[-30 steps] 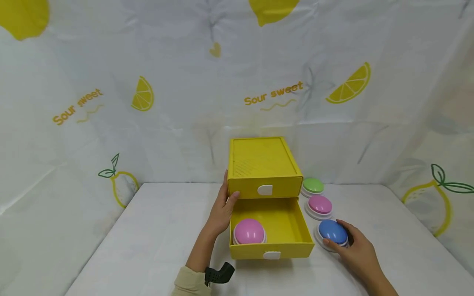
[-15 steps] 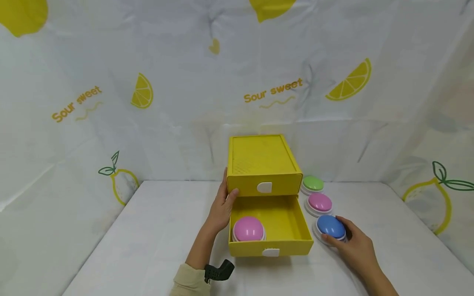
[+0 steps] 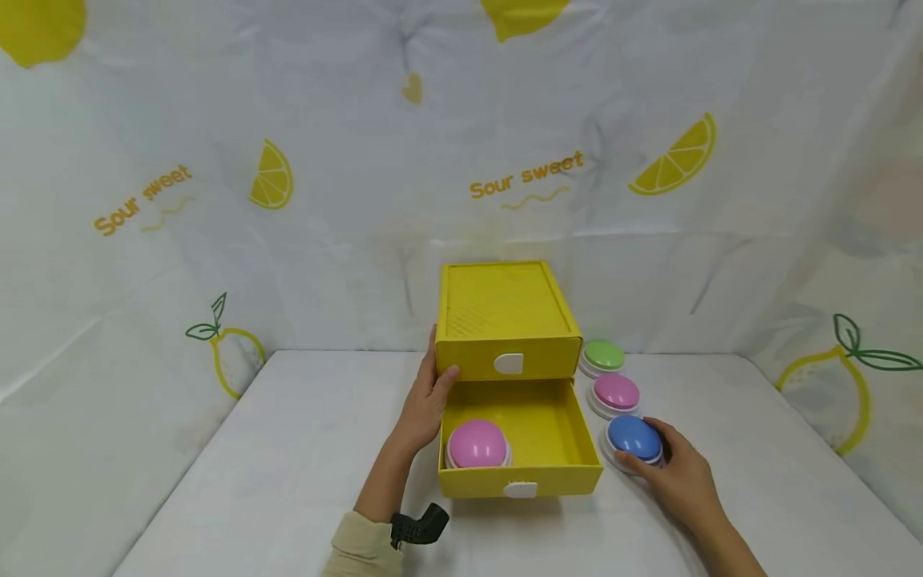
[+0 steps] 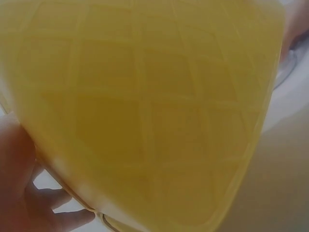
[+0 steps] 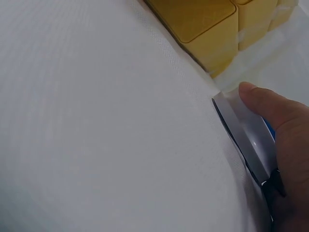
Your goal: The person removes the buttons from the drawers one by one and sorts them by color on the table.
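Note:
In the head view, a yellow two-drawer box (image 3: 510, 300) stands mid-table. Its lower drawer (image 3: 551, 437) is pulled out and holds a large pink push button (image 3: 478, 445) at the front left. My left hand (image 3: 424, 405) grips the box's left side, thumb on the upper drawer's front edge. On the right, my right hand (image 3: 681, 473) holds a blue push button (image 3: 634, 437) between thumb and fingers. The right wrist view shows the thumb (image 5: 268, 104) against the button's white base (image 5: 248, 137). The left wrist view is mostly filled by the drawer's yellow wall (image 4: 145, 116).
Behind the blue button, a smaller pink push button (image 3: 616, 392) and a green push button (image 3: 604, 354) line up beside the box. White cloth with lemon prints (image 3: 346, 264) hangs along the table's back. A black wrist strap piece (image 3: 421, 525) sits on the left wrist.
The right hand and blue button have shifted slightly left and back, nearer the smaller pink button. The left hand keeps its hold on the box. The head view has moved slightly.

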Tool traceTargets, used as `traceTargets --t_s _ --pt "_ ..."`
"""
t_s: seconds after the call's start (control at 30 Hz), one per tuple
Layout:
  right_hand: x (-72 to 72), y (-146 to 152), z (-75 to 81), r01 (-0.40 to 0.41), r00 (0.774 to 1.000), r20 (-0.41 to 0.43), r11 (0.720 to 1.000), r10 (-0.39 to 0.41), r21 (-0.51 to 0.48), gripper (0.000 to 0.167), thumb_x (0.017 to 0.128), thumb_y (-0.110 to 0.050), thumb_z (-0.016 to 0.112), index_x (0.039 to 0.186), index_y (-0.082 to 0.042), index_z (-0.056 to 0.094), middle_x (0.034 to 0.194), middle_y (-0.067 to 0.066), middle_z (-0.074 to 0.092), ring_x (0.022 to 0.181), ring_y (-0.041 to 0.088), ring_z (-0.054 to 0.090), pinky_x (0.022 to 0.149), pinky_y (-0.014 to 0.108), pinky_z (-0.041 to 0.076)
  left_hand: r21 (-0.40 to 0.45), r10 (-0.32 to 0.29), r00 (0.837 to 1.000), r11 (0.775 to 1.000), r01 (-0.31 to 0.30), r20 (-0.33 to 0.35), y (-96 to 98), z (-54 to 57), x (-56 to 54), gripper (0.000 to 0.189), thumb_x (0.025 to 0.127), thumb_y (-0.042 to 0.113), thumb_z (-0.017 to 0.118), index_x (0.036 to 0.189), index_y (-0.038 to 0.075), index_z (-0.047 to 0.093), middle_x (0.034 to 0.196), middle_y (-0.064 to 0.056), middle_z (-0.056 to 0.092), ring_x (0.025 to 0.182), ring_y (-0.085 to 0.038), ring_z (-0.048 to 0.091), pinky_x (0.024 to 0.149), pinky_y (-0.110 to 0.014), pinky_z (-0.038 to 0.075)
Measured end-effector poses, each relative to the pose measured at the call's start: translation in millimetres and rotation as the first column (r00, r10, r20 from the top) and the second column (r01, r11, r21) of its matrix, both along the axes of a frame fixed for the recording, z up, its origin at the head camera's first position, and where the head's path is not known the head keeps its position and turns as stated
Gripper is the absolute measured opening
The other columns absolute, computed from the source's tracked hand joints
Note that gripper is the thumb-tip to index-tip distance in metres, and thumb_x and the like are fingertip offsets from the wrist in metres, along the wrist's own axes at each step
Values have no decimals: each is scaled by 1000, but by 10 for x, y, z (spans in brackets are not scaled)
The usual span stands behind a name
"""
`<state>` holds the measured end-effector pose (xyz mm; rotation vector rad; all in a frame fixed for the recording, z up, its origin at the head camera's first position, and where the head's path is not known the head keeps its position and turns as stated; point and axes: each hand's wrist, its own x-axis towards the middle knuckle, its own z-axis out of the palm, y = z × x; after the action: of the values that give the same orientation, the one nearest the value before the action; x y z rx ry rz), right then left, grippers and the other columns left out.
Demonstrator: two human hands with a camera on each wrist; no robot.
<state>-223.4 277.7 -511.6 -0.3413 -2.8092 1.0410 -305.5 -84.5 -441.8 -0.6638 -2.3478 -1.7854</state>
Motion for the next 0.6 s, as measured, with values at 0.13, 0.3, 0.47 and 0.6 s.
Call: traceTargets --t_s 0.13,0.3,0.47,0.6 --pt "27 -2 22 -19 1000 -8 1000 19 16 107 84 -64 72 154 5 30 154 36 35 139 54 37 114 68 34 15 -5 1000 1000 5 7 3 -24 -7 70 110 33 41 164 28 -4 173 5 1 160 -23 9 130 -51 14" --pt "94 -48 165 5 996 -94 1000 -3 20 94 90 -59 68 153 2 35 150 34 42 135 53 42 110 70 38 3 -3 1000 1000 3 22 2 -38 1 70 110 35 41 163 35 -4 172 7 2 160 -24 12 129 -53 16" --pt "146 -191 451 -27 945 -324 998 42 51 71 92 -44 73 144 -2 50 142 24 57 125 39 53 108 42 52 21 3 1000 1000 -3 27 6 -28 2 69 109 35 41 162 37 -3 172 8 4 160 -24 12 129 -53 16" --pt "231 -386 705 -99 854 -509 994 112 52 57 87 -26 81 137 -10 60 130 11 67 117 2 55 97 -3 37 18 1 1000 1000 -1 23 6 -15 -1 69 109 34 41 163 34 -3 172 7 4 160 -25 13 129 -54 17"
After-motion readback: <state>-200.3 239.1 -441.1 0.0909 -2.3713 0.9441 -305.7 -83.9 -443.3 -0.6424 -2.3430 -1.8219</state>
